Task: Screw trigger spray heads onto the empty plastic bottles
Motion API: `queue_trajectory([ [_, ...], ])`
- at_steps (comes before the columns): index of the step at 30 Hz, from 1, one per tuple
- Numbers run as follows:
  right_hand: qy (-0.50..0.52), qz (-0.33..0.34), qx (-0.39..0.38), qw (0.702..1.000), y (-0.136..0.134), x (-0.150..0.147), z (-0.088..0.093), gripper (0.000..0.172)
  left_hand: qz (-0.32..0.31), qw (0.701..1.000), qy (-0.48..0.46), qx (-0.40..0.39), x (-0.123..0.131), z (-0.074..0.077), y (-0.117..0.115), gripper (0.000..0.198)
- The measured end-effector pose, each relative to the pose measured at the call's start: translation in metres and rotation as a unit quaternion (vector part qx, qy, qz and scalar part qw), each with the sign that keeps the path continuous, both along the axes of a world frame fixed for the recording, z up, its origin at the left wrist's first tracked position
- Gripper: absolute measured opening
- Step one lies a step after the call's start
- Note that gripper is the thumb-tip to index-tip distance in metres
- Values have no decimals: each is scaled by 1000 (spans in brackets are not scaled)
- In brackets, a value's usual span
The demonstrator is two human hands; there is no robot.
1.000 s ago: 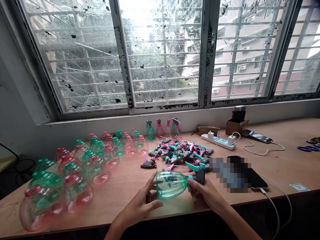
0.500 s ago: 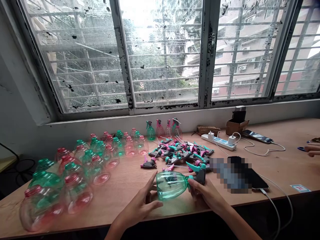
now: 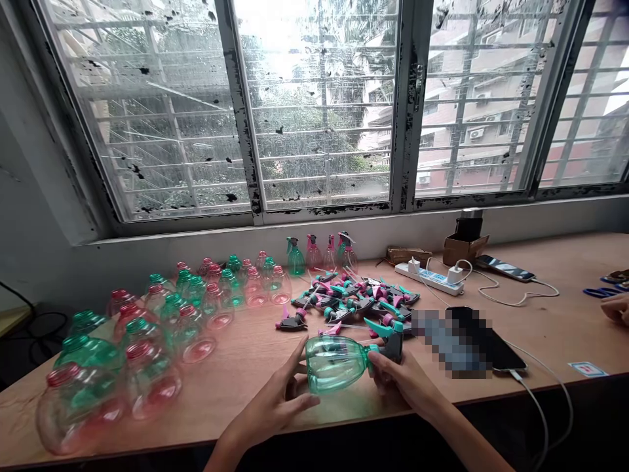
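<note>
Green bottle (image 3: 337, 364) stays cupped by left hand (image 3: 275, 395), pinched by right hand (image 3: 403, 379); co-worker's hand (image 3: 617, 307) has appeared.

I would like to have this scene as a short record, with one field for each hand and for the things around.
Left hand: left hand around the base of a green bottle
Right hand: right hand at its neck, by the spray head
Bottle pose: on its side, neck to the right
Left side: open green and pink bottles
Beyond: loose spray heads, piled
Far right: blue-handled scissors, another person's hand
</note>
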State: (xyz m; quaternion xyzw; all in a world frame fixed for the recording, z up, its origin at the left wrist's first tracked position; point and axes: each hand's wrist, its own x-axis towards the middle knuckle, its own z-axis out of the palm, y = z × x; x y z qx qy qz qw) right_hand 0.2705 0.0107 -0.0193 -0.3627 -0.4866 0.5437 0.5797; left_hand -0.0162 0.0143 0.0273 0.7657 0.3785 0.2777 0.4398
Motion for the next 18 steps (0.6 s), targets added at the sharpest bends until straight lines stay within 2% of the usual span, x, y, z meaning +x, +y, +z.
queue_trajectory([
  [5,-12,-1,-1,1000,-2,0,1,40,-10,1000,-28,-10,0,-2,0,96],
  [10,-4,-16,-6,1000,-2,-1,1,43,-41,998,-38,-11,1,4,3,82],
  [14,-15,-11,-3,1000,-3,0,2,42,-13,1000,1,1,1,3,2,89],
  [18,-18,-7,4,1000,-4,-1,5,41,-7,1000,-13,10,0,-1,0,94],
])
